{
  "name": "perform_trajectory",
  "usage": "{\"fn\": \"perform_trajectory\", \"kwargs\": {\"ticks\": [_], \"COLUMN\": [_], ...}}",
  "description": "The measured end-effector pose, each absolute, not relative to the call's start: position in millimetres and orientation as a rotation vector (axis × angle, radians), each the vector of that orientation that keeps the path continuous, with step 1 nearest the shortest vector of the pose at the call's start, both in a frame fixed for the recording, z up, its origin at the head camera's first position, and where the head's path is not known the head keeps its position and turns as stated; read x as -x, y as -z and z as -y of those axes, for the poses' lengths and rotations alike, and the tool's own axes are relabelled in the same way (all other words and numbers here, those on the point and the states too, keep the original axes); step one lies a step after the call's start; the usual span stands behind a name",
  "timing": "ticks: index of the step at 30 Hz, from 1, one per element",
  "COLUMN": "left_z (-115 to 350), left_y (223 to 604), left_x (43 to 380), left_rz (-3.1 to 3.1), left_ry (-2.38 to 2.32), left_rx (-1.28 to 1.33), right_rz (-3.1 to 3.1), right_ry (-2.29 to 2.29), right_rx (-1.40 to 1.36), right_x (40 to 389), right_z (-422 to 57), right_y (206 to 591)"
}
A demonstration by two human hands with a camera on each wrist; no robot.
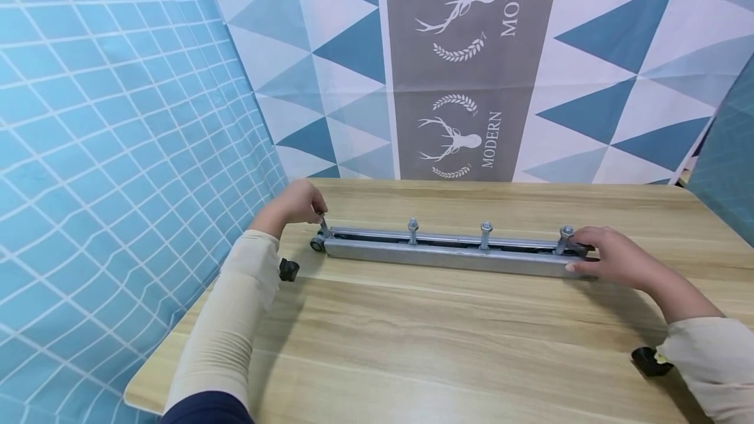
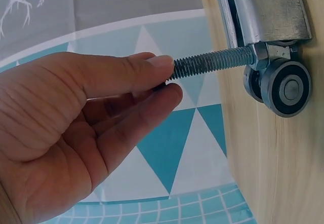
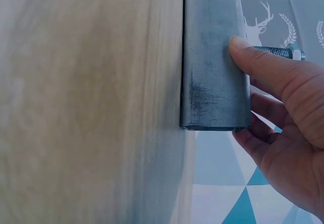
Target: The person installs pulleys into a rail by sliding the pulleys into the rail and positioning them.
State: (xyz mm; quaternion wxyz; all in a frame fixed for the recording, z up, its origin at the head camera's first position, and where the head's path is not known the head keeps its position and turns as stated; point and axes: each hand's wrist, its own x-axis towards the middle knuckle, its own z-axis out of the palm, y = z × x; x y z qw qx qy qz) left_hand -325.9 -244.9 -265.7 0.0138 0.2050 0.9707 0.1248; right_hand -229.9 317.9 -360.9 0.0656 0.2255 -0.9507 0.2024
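A grey metal channel rail (image 1: 436, 258) lies lengthwise on the table, its slot facing up. Thumb and fingertips of my left hand (image 1: 298, 201) pinch the top of a threaded bolt (image 2: 212, 64). Below that bolt a nut (image 2: 260, 56) and a roller trolley with round wheels (image 2: 291, 88) sit just outside the rail's left end. My right hand (image 1: 618, 257) holds the rail's right end, thumb on the near wall (image 3: 215, 82), fingers around the far side and end. Three more bolts with nuts (image 1: 413, 231) stand up from the slot, the rightmost (image 1: 564, 239) beside the right hand.
The wood-grain table (image 1: 412, 332) carries the rail near its back edge. Behind hangs a patterned cloth (image 1: 459, 70), with a blue gridded cloth (image 1: 118, 116) along the left. Small black objects show by the left forearm (image 1: 288, 270) and right sleeve (image 1: 650, 362).
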Motion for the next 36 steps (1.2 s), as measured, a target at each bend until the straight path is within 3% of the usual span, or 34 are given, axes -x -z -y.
{"fn": "perform_trajectory", "kwargs": {"ticks": [36], "left_z": [209], "left_y": [268], "left_x": [318], "left_rz": [-2.983], "left_ry": [-0.324], "left_rx": [-0.801], "right_rz": [2.862], "right_ry": [-0.638], "right_rx": [-0.666], "right_x": [229], "right_z": [-319], "right_y": [363]}}
